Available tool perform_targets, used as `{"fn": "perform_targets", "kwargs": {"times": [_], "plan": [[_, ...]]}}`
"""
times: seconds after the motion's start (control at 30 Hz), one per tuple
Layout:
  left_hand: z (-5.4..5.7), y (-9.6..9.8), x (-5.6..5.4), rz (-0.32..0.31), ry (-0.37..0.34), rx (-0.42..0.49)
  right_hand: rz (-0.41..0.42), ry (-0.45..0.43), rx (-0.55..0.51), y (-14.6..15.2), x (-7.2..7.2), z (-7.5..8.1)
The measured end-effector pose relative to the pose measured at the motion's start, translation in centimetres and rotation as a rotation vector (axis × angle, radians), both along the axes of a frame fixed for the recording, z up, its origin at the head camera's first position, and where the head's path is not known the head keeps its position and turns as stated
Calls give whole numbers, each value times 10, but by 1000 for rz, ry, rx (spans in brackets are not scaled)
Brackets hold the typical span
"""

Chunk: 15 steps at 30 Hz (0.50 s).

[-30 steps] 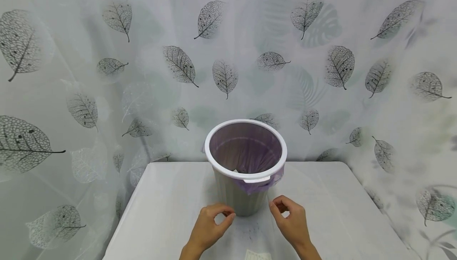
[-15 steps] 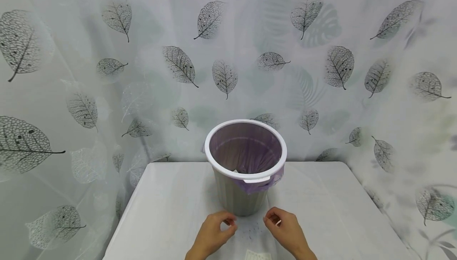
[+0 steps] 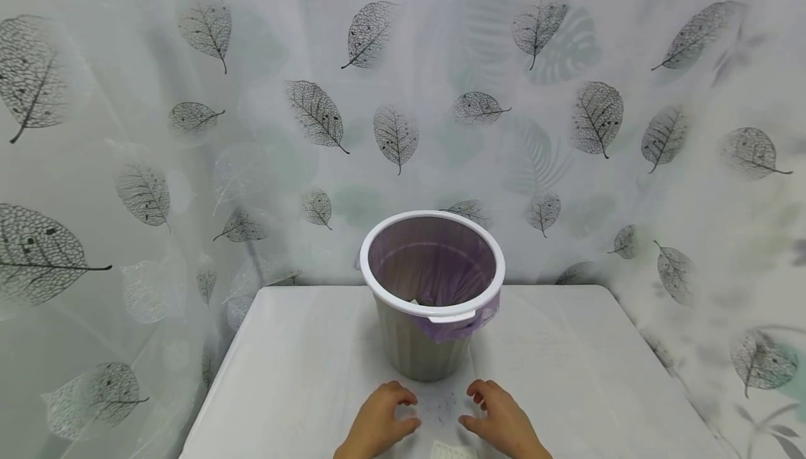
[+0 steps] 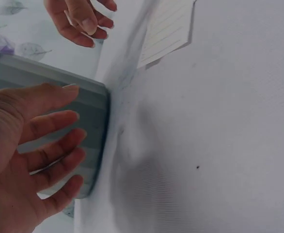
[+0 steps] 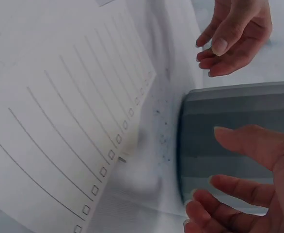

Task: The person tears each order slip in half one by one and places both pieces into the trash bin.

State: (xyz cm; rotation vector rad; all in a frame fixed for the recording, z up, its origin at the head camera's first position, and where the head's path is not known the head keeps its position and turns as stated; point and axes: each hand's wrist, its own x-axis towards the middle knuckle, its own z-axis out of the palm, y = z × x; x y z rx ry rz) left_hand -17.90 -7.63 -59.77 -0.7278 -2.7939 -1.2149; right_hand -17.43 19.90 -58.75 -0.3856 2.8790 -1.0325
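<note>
Both hands hover over the white table in front of a grey trash can [image 3: 422, 347]. The left hand [image 3: 380, 420] has its thumb and fingers apart with nothing between them; in the left wrist view its loosely bent fingers [image 4: 59, 145] overlap the can's side. Opposite it, the right hand [image 3: 505, 422] holds nothing either, thumb and fingers spread. Between the wrists, at the bottom of the head view, lies a white paper sheet [image 3: 453, 450]. Seen close from the right wrist, the sheet [image 5: 59, 116] carries ruled lines with small checkboxes along one edge.
The can has a white rim [image 3: 371, 273] and a purple liner bag [image 3: 453, 327] folded over its front. A small white scrap shows inside it. The white table [image 3: 296, 368] ends at a leaf-printed curtain [image 3: 403, 60] behind and at the sides.
Both hands have drawn back from the can toward the person and nearer the sheet. Their thumbs and fingers, earlier curled close together, have spread apart. The can has stayed in place.
</note>
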Motion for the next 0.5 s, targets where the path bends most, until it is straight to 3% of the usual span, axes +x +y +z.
{"fn": "perform_targets", "kwargs": {"times": [0.3,0.5], "plan": [[-14,4,2,50,-7,-195,9,-123,127,-5,-1,-14],[-19,3,4,50,-16,-250,32,-146,129,-5,3,-21]]}}
